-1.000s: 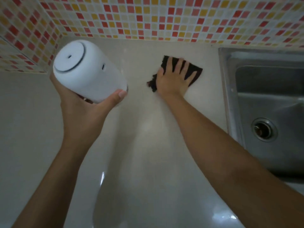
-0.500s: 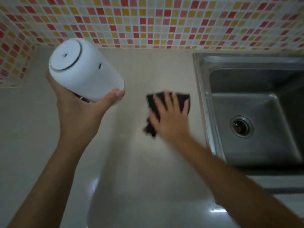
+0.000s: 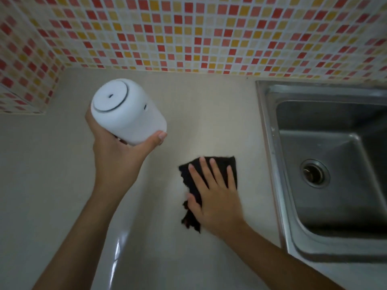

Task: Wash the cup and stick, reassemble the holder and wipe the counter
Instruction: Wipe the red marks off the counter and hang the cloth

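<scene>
My left hand (image 3: 117, 162) grips a white cylindrical holder (image 3: 127, 110) and keeps it lifted above the counter, tilted with its round end toward the camera. That end has a dark ring and a small slot. My right hand (image 3: 213, 195) lies flat, fingers spread, pressing a dark cloth (image 3: 209, 181) onto the pale counter (image 3: 199, 114) just left of the sink. No cup or stick is visible.
A stainless steel sink (image 3: 326, 170) with a round drain (image 3: 314, 173) fills the right side. A wall of red, orange and yellow mosaic tiles (image 3: 188, 34) runs along the back and turns the corner at the left.
My right hand has dragged the cloth from the back of the counter toward me, beside the sink. The left hand keeps the holder raised; the view has shifted.
</scene>
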### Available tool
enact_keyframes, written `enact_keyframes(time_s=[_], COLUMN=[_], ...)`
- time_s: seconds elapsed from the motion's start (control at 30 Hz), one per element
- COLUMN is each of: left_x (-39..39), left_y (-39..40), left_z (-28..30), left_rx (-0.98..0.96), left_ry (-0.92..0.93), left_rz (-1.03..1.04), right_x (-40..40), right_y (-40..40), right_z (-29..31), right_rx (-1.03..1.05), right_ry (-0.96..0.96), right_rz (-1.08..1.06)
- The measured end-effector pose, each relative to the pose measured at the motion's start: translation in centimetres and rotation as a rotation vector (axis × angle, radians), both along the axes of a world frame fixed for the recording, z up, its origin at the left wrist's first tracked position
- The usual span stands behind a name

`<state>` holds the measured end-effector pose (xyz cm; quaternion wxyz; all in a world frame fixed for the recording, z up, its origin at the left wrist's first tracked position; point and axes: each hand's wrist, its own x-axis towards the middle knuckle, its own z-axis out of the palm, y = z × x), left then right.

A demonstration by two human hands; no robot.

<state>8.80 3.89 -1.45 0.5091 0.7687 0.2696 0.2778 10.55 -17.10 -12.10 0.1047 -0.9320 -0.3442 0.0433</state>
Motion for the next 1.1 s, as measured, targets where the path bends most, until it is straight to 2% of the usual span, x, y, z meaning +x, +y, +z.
enact_keyframes(time_s=[0.1, 0.17, 0.27, 0.37, 0.43, 0.53, 0.67, 0.77, 0.87, 1.0, 1.1], left_x=[1.3, 1.9, 1.7, 0.6, -0.2, -0.3, 0.8, 2.3, 3.3, 2.9, 1.5], left_y=[-0.3, -0.7, -1.1, -0.9, -0.7, 0.5, 1.8, 1.3, -0.1, -1.1, -0.5], left_z=[0.0, -0.1, -0.4, -0.8, -0.5, 0.2, 1.2, 1.3, 1.0, 0.6, 0.8], left_rx=[0.022, 0.024, 0.047, 0.08, 0.077, 0.08, 0.107, 0.115, 0.117, 0.147, 0.158], left_ry=[-0.021, -0.036, -0.05, -0.046, -0.037, -0.041, -0.071, -0.072, -0.068, -0.077, -0.058], left_rz=[-0.001, 0.002, 0.001, 0.004, 0.016, 0.06, 0.102, 0.079, 0.038, 0.006, 0.02], right_x=[3.4, 9.3, 18.0, 21.0, 18.7, 9.9, -7.3, -10.9, -4.3, 9.3, 17.9], right_y=[2.8, 6.2, 11.3, 13.7, 12.5, 8.8, 4.9, 3.8, 4.9, 6.3, 3.3], right_z=[-0.3, -0.5, -0.3, -0.4, -0.6, -0.6, -0.2, -0.2, -0.8, -1.0, -0.9], right_rx=[0.007, -0.005, -0.039, -0.069, -0.075, 0.011, 0.007, -0.013, 0.032, 0.004, -0.031], right_ry=[-0.004, -0.011, 0.091, 0.092, 0.048, -0.048, 0.018, 0.057, 0.027, -0.024, 0.023], right_rz=[-0.019, -0.075, -0.202, -0.267, -0.229, -0.154, 0.04, 0.204, 0.214, -0.046, -0.17])
